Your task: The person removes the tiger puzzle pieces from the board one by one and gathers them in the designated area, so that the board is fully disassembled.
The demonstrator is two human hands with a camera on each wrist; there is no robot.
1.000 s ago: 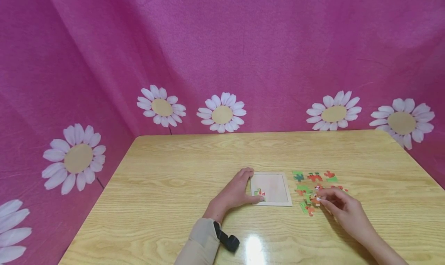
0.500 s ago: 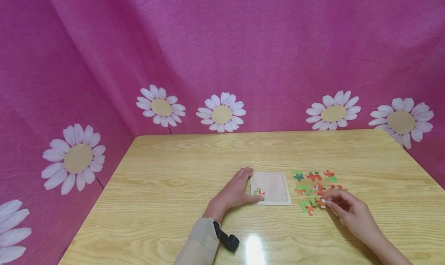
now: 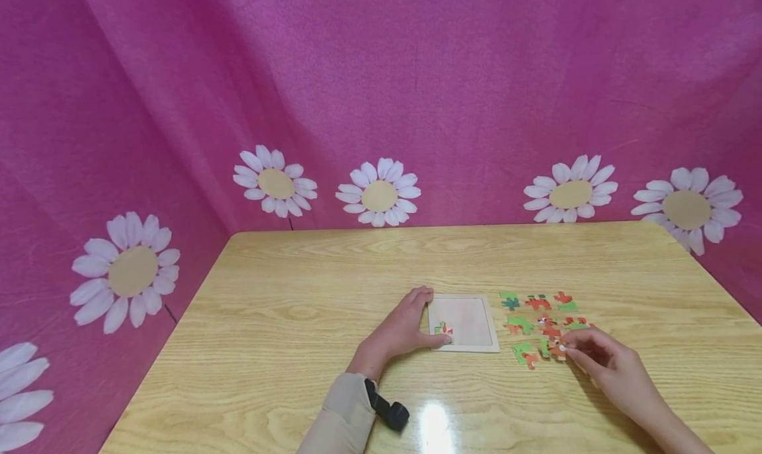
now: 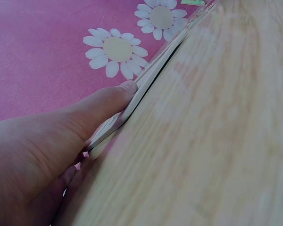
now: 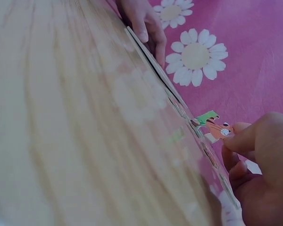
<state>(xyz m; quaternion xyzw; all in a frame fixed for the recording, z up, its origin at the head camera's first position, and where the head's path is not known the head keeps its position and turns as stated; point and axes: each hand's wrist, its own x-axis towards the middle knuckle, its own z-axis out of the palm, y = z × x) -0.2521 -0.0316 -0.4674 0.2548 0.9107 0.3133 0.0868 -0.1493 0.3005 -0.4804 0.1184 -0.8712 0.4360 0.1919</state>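
Note:
My left hand (image 3: 401,325) grips the left side of a shallow square puzzle tray (image 3: 469,318), its thumb (image 4: 122,92) over the near rim and its fingers at the far left corner. A green, white and red puzzle piece (image 3: 443,329) lies in the tray's near left corner, partly behind the thumb. Between thumb and fingertips my right hand (image 3: 619,374) pinches a jigsaw piece (image 5: 219,128) with an orange animal face and some green. In the right wrist view that piece is tilted up, above the edge-on pieces on the table.
Right of the tray, several loose jigsaw pieces lie in rough rows, among them a green one (image 3: 509,301), a red one (image 3: 538,302) and a green-orange one (image 3: 525,355). A pink flowered cloth (image 3: 476,110) hangs behind the wooden table (image 3: 333,262).
My right hand has shifted a little to the right and nearer, carrying the pinched jigsaw piece along. The left hand and tray hold their place.

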